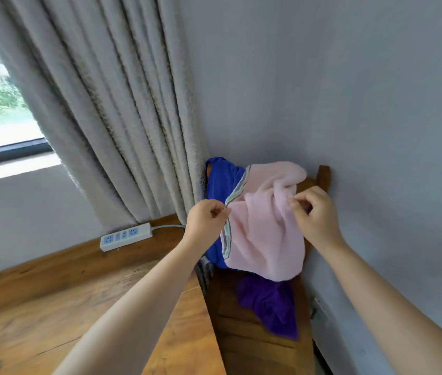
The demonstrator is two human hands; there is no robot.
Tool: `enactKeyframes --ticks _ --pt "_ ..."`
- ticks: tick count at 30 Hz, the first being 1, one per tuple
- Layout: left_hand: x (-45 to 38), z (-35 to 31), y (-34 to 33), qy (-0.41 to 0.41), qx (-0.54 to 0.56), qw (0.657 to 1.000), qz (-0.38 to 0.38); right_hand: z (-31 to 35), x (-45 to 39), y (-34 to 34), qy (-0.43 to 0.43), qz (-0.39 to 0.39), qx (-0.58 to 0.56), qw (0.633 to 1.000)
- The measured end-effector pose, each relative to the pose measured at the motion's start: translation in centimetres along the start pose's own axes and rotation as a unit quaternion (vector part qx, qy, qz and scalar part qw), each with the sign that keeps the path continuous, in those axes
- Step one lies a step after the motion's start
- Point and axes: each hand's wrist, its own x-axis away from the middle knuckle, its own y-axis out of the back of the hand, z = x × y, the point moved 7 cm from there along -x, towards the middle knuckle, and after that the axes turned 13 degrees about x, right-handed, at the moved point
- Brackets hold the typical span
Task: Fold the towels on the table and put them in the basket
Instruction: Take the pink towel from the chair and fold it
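The pink towel is pale and plain, edged with a band of green, white and grey stripes. Behind it lies a royal blue towel, below it a deep purple towel. The counter is honey-brown wood; the power strip white with blue sockets; the curtain mottled grey-beige.

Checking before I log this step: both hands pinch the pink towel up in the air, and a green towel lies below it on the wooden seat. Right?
Not quite. In the head view the towel lying below is purple, not green. The rest holds: the left hand and right hand both pinch the pink towel above the wooden seat.
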Motion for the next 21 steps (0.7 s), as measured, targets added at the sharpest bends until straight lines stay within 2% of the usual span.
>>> enactKeyframes --ticks 3,6,11,17,21 --pt "5.6 0.1 4.2 -0.003 0.024 0.999 -0.037 4.7 3.8 1.7 0.025 0.013 -0.005 1.000" --pt "9.8 1.1 8.6 0.030 0.046 0.995 -0.079 9.0 6.4 2.4 0.028 0.026 -0.012 0.999" --pt "15.4 4.0 15.2 0.088 0.048 0.986 -0.136 13.5 9.9 0.6 -0.021 0.092 -0.070 0.993" --pt "21.8 8.3 23.4 0.154 -0.025 0.968 -0.198 18.5 14.4 -4.4 -0.048 0.210 -0.120 0.969" --pt "25.1 11.0 27.5 0.204 -0.075 0.951 -0.220 22.4 15.9 -7.7 -0.032 0.262 -0.104 0.959"
